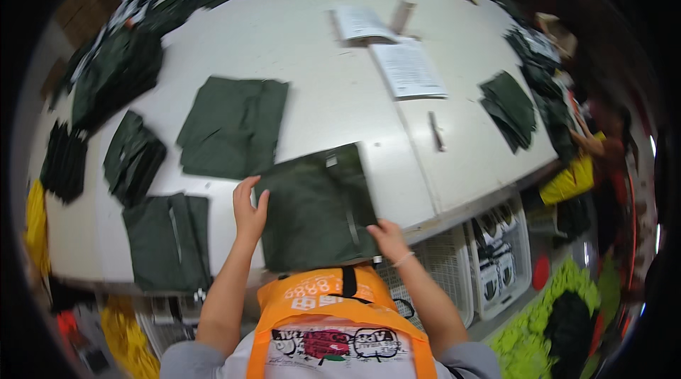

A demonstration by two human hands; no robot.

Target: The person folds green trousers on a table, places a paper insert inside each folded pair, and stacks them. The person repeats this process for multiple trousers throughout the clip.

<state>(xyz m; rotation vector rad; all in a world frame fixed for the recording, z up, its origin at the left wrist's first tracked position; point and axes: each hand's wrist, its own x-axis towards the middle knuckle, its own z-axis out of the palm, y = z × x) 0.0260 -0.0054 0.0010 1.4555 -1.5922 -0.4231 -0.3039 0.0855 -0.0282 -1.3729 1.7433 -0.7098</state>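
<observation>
I am looking down on a broad white work table that fills most of the view, its near edge curving across just in front of the person's orange apron. On the table's near edge lies a dark green fabric panel, flat and roughly square, with a small pale tag near its far edge and a short strip running along its right side. My left hand rests on the panel's left edge, fingers spread and extended, pressing flat on the cloth rather than curled around it. My right hand sits at the panel's near right corner, fingers bent down onto the fabric; whether they pinch the edge or only press it, I cannot tell. Just beyond the panel, toward the table's middle, lies a second green piece, spread flat and slightly rumpled. Left of the panel, at the near edge, is another flat green piece with a zipper line, and beyond that a small stack of folded green pieces. Farther left from the panel a larger dark pile sits near the table's rim. Beyond the panel and to its right lie white printed sheets, and farther right a small heap of green pieces. Below the table's near edge, right of the panel, white wire baskets stand on the floor, and a person in a yellow top is at the table's right end.
</observation>
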